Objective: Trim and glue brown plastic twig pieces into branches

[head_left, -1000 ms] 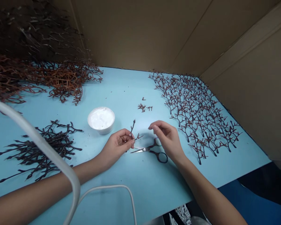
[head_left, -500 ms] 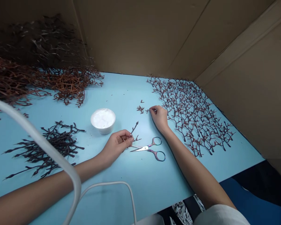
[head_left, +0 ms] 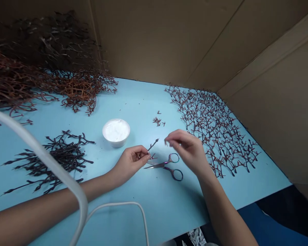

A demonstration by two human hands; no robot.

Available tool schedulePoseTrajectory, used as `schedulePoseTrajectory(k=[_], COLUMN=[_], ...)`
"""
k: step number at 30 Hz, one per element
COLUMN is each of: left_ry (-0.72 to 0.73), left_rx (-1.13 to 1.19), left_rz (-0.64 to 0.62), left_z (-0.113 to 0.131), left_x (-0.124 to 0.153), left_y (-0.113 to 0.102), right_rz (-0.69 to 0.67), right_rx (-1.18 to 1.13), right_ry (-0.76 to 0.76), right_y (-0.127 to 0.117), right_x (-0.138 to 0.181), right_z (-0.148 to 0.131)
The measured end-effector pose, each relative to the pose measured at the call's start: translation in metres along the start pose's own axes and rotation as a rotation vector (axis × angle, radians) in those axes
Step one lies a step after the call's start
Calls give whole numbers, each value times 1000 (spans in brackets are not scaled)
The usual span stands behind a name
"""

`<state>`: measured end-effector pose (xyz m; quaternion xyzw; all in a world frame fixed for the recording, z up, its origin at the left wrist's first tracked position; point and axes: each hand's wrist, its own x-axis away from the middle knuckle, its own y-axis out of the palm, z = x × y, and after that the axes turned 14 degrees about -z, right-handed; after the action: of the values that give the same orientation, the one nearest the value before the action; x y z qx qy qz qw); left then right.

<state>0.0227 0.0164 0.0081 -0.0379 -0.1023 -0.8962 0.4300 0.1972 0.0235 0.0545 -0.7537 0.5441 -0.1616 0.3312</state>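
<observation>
My left hand (head_left: 130,161) pinches a thin dark twig (head_left: 153,145) whose forked tip sticks out past the fingers. My right hand (head_left: 187,150) hangs above the table, its fingertips pressed together on a tiny dark twig piece (head_left: 166,142). Just below and between my hands lie steel scissors (head_left: 164,166) with dark purplish handles, touched by neither hand. Several cut twig pieces (head_left: 157,121) sit above them. A white bowl (head_left: 116,132) of white paste stands left of my left hand. Rows of forked dark-red twigs (head_left: 214,131) spread out to the right of my right hand.
A loose pile of dark twigs (head_left: 59,157) lies left on the light-blue table top (head_left: 154,201), with a reddish-brown heap (head_left: 77,90) behind it. Cardboard walls (head_left: 159,41) rise behind and right. A white cable (head_left: 56,174) crosses the foreground.
My right hand has come back from the small cut pieces to above the scissors, fingertips pinched. My left hand still holds the twig, and the scissors have not moved.
</observation>
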Motion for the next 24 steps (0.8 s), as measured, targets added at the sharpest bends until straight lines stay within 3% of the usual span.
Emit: schedulePoseTrajectory(k=[2,4,13,24], left_ry=[22,33,19,24], left_rx=[-23,-55,-309,-406], left_rz=[-21,-28,35,52], left_z=[-3,-7,-13,-11], left_x=[0,0,4,3], left_y=[1,1,4,3], right_rz=[-164,-228,-192,-209], right_rx=[-70,-121,-159,-103], right_ry=[-78,-119,16,123], right_y=[5,10,23,32], right_x=[8,11,9,7], right_z=[-12,-18,-16,-16])
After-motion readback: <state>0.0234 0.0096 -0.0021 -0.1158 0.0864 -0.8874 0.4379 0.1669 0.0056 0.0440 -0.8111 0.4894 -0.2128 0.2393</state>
